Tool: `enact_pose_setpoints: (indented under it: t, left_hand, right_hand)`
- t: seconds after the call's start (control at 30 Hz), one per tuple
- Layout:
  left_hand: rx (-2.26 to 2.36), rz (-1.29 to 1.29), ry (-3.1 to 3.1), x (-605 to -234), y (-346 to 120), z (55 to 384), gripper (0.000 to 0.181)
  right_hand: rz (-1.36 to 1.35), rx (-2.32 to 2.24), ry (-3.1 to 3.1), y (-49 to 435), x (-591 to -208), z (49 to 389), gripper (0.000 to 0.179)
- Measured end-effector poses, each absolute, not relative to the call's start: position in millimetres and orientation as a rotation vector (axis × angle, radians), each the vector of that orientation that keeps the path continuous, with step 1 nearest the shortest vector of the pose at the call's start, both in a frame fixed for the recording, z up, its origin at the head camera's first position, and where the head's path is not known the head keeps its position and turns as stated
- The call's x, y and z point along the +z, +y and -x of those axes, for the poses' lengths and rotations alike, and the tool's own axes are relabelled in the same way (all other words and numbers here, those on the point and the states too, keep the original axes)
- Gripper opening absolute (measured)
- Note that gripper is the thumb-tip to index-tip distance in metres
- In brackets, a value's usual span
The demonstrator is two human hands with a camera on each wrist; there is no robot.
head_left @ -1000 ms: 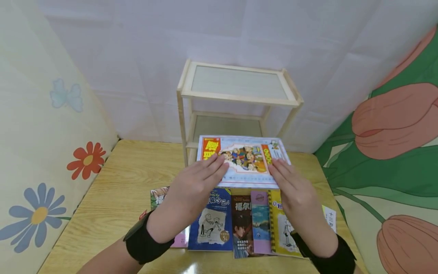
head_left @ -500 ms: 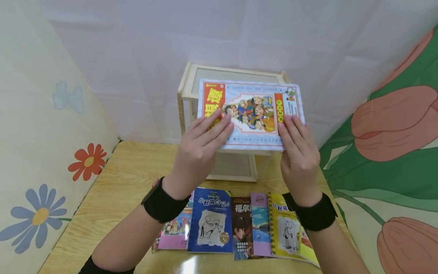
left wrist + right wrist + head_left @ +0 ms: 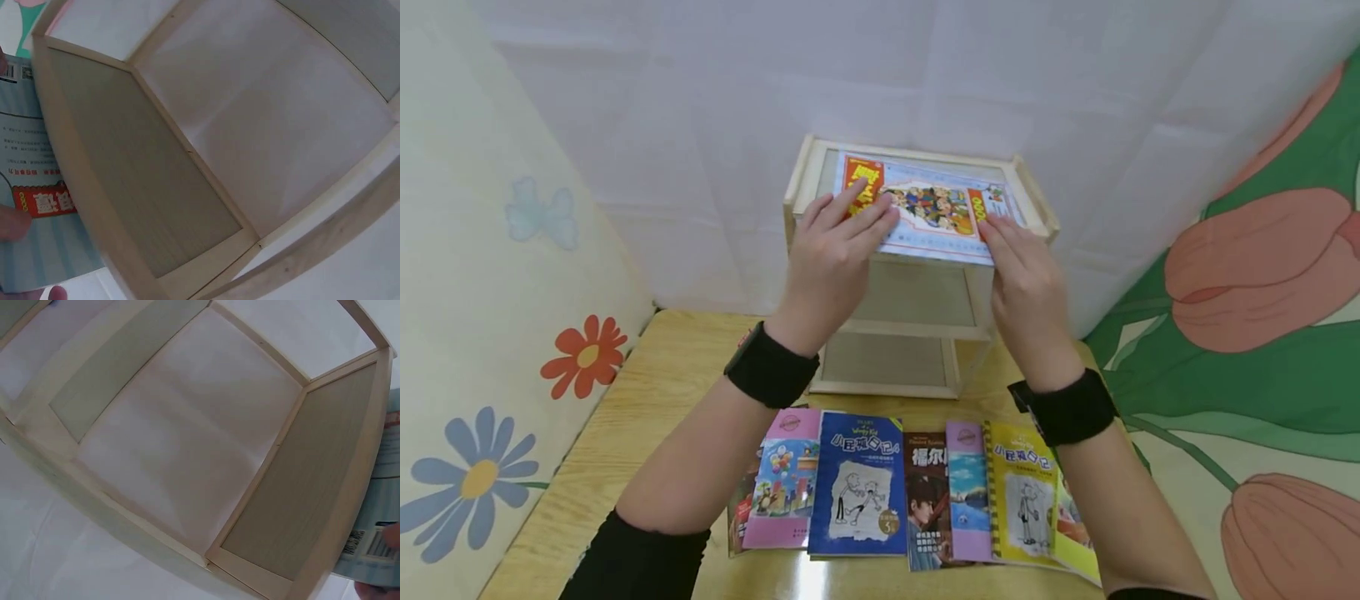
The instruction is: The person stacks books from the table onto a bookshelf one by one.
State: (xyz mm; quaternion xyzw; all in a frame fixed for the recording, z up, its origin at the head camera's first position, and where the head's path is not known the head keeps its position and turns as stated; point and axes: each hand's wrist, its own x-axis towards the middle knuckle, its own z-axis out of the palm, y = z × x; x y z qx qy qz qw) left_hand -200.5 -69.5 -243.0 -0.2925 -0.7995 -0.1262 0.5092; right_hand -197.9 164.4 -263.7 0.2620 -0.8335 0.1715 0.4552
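Observation:
A light blue book (image 3: 932, 212) with a red title strip and cartoon figures lies nearly flat over the top board of a pale wooden rack (image 3: 1036, 196). My left hand (image 3: 831, 267) holds its left part, fingers on the cover. On the other side my right hand (image 3: 1033, 287) grips the right part. Each wrist view shows the book's underside, with a left thumb (image 3: 12, 223) and a right thumb (image 3: 392, 535) against it. The near edge of the book sticks out in front of the rack's front bar.
On the wooden table (image 3: 692, 354) in front of the rack lies a row of books, among them a blue book (image 3: 857, 487), a brown book (image 3: 928, 500) and a yellow book (image 3: 1022, 496). Lower boards (image 3: 887, 362) of the rack show beneath the hands. A white cloth (image 3: 715, 108) hangs behind.
Both hands have raised the book from in front of the rack to above its top, then lowered and tilted it flatter over the top board. The row of books has stayed put.

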Motion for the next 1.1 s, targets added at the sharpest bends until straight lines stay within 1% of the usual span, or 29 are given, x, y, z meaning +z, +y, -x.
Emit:
enact_pose_setpoints:
  t: [0.23,0.33,0.4,0.47,0.57,0.73,1.1]
  left_hand:
    - [-0.283,0.715,-2.168,-247,-73,206,0.037]
    - [-0.287,0.722,-2.221,-246,-73,207,0.038]
    - [-0.296,0.736,-2.241,-245,-74,207,0.039]
    - [-0.305,0.754,-2.255,-243,-75,208,0.044]
    - [-0.315,0.785,-2.268,-241,-77,208,0.048]
    - [-0.286,0.821,-2.287,-237,-80,209,0.041]
    - [-0.277,0.740,-2.340,-233,-73,212,0.038]
  right_hand:
    - [-0.654,0.430,-2.210,167,-257,208,0.035]
    - [-0.666,0.427,-2.274,170,-253,210,0.036]
    - [-0.683,0.429,-2.309,172,-251,209,0.041]
    - [-0.705,0.429,-2.325,174,-249,209,0.048]
    - [-0.737,0.420,-2.317,175,-248,207,0.049]
    - [-0.752,0.399,-2.309,176,-245,205,0.043]
    - [-0.700,0.347,-2.410,169,-238,212,0.044]
